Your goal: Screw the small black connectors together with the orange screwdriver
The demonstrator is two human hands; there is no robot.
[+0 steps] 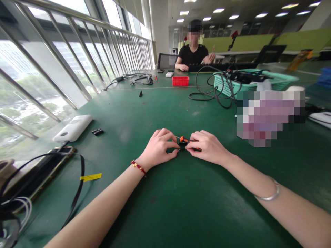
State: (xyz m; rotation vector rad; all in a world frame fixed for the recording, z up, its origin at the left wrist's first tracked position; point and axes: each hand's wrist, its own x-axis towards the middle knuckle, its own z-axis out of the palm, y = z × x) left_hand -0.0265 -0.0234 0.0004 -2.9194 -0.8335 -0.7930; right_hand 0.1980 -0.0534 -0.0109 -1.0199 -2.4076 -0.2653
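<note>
My left hand (163, 146) is closed in a pinch at the left end of a small black part (182, 144) just above or on the green table. Opposite it, my right hand (205, 146) is closed too, its fingertips at the right end of the same part. A screwdriver (184, 139) with an orange and black handle runs under the right fingers, its thin shaft pointing left towards the left fingers. Most of its handle is hidden by the right hand. The exact kind of the black part is too small to make out.
On the left lie a white power bank (73, 128), a small black piece (97, 132) and a black cable with a yellow tag (91, 177). Farther back are a red box (180, 81), a teal basket (254, 81) with cables, and a seated person (193, 51). A metal railing (85, 44) borders the left.
</note>
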